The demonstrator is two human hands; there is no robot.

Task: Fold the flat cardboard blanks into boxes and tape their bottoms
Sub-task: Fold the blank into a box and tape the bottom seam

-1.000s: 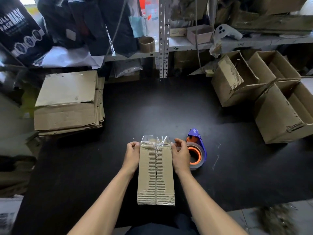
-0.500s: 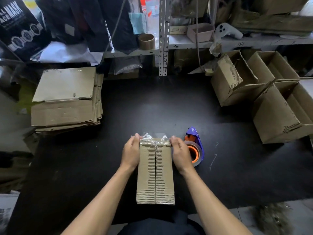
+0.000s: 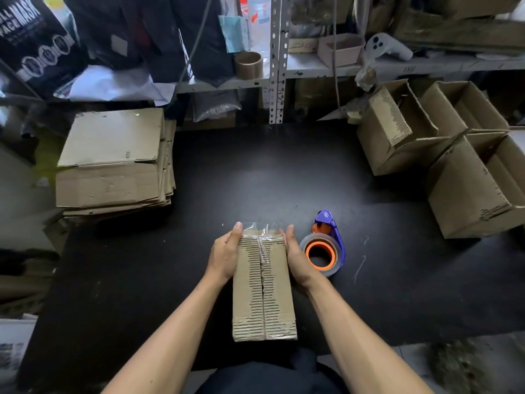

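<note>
1. Cardboard, brown and ribbed where its skin has torn: one folded box [image 3: 264, 285] stands bottom-up at 6 o'clock on the black table [image 3: 255, 172], nearest the person.
2. Clear tape [image 3: 262, 237] runs along the middle seam of its two bottom flaps. At the far end it is crinkled and a loose tail stands up past the edge, not yet pressed down.
3. Left hand [image 3: 225, 253] lies flat against the box's left side, fingers straight, fingertips up at the far corner by the tape tail. It presses; it does not grip.
4. Right hand [image 3: 295, 257] mirrors it on the right side, fingers straight and together along the wall. Both hands are open, holding the box between them.
5. Tape dispenser [image 3: 326, 248], purple frame with an orange-cored roll, lies on the table just right of the right hand, at about 4 o'clock from centre. Nobody holds it.
6. Done so far, as I judge: three finished boxes [image 3: 443, 155] sit open and tipped together at 2 to 3 o'clock, and this one is nearly sealed.
7. Left to do: smoothing the tape tail over the far edge, then the stack of flat blanks [image 3: 113, 163] at 9 to 10 o'clock, still a good many sheets deep.
</note>
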